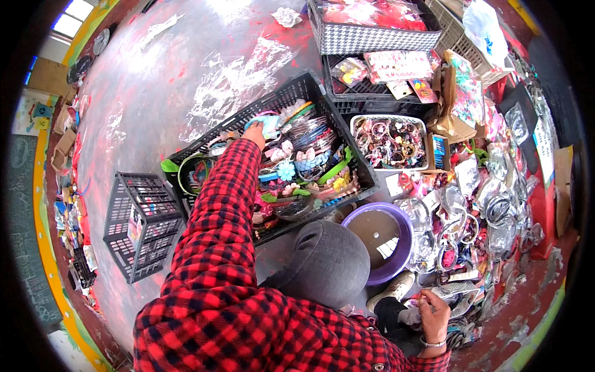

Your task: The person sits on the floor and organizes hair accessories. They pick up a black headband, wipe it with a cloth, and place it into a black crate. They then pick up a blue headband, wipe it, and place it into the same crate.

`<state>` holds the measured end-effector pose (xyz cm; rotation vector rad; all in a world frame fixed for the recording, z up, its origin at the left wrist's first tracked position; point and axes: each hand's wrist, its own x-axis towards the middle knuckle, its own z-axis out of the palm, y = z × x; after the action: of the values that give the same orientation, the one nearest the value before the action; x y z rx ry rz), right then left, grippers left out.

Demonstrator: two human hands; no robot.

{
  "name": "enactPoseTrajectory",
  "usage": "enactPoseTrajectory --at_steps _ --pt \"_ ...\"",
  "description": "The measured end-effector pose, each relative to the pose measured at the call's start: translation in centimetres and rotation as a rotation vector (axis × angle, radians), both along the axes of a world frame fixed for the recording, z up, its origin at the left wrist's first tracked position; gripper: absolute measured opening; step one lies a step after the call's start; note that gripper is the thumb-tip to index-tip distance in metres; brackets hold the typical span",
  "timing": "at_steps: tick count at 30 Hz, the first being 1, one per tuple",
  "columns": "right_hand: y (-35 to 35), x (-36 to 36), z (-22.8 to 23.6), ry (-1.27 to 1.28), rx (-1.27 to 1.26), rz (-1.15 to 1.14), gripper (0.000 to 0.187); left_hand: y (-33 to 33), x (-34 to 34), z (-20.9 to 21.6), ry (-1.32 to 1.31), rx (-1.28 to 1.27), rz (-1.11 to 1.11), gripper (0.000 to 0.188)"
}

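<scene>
My left hand (255, 134) reaches into a long black plastic crate (175, 152) packed with headbands. Its fingers are bent down beside a pale blue item (270, 127); what they grip is hidden. Around it lie a bundle of thin headbands (316, 136), a light blue flower ornament (286, 170) and a wide bright green band (338, 167). At the lower right, my right hand (434, 319) is raised with thumb and fingers pinched together. A small reddish bit shows at its fingertips, too small to name.
A purple basin (406, 248) of murky water stands by my knee. Behind it is a white basket (389, 118) of small hair accessories. Packaged goods (462, 211) cover the floor at right. A smaller black crate (133, 229) sits left; clear plastic wrap (229, 87) lies beyond.
</scene>
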<state>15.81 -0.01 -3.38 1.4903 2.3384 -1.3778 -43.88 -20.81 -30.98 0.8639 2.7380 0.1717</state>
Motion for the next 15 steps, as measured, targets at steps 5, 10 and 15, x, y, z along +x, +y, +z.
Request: enactPoseTrajectory --at_steps 5,10,15 --pt "0.0 -0.1 0.3 0.009 0.006 -0.028 0.023 0.3 0.6 0.2 -0.052 -0.108 -0.024 0.052" --pt "0.0 0.2 0.1 -0.006 -0.042 -0.014 0.024 0.3 1.2 3.6 0.065 0.006 -0.023 0.05" --pt "0.0 -0.2 0.4 0.02 -0.043 -0.035 0.023 -4.4 3.9 5.3 0.255 0.208 0.159 0.035"
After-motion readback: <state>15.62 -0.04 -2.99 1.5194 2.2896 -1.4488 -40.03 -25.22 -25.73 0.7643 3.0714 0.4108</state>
